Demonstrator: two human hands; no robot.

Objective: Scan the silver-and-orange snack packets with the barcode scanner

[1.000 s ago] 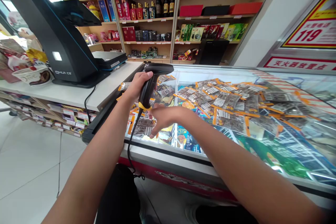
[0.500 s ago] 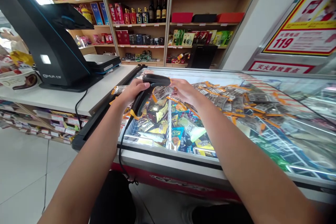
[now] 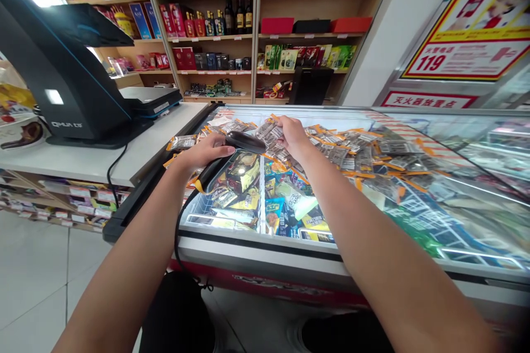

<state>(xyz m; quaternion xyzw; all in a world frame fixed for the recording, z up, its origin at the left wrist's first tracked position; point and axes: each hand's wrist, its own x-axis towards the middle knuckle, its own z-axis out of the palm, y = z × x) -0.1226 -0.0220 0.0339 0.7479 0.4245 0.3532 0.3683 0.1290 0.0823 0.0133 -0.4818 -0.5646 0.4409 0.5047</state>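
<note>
My left hand is wrapped round a black barcode scanner with a yellow-orange handle end. The scanner's head points right, and its cable hangs down over the freezer's front. In my right hand is a small clear packet with orange edges, held just beyond the scanner's head. My right fingertips are partly hidden by the packet. Many similar packets lie piled on the freezer's glass lid to the right, with a smaller group by my left hand.
Beneath the glass, baskets hold colourful frozen packs. To the left, a white counter carries a black checkout machine and a scale. Shelves of boxes and bottles stand behind the freezer. A wall poster hangs right.
The packet in my right hand has come up from below and behind the scanner's head and now shows beyond it. The scanner head has tipped and dropped slightly. The view has shifted a little.
</note>
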